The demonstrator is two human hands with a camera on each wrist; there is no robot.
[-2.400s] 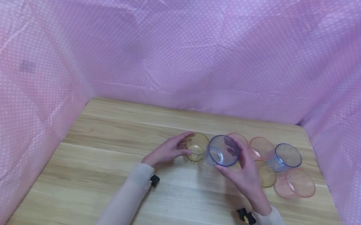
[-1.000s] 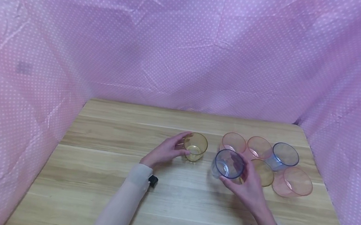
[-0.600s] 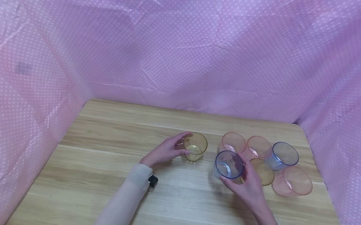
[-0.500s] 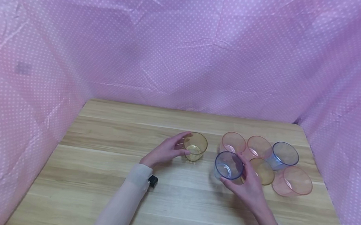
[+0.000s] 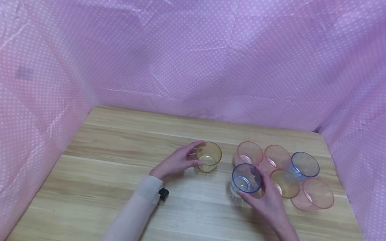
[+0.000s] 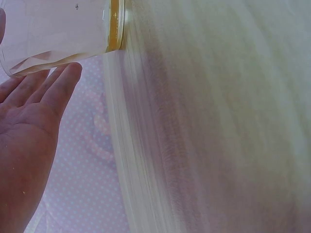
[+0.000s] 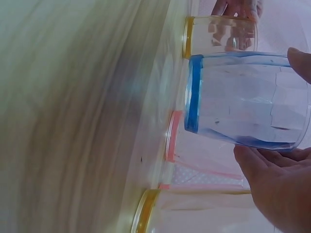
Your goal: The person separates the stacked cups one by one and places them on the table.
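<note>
Blue cup [image 5: 246, 178] upright on desk [image 5: 99, 189] | right hand [image 5: 269, 204] wrapped round it | left hand [image 5: 177, 162] cradles yellow cup [image 5: 209, 157], just left

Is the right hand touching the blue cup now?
Touching. In the right wrist view, the right hand holds the blue cup, with fingers under its wall and a fingertip on its upper side.
</note>
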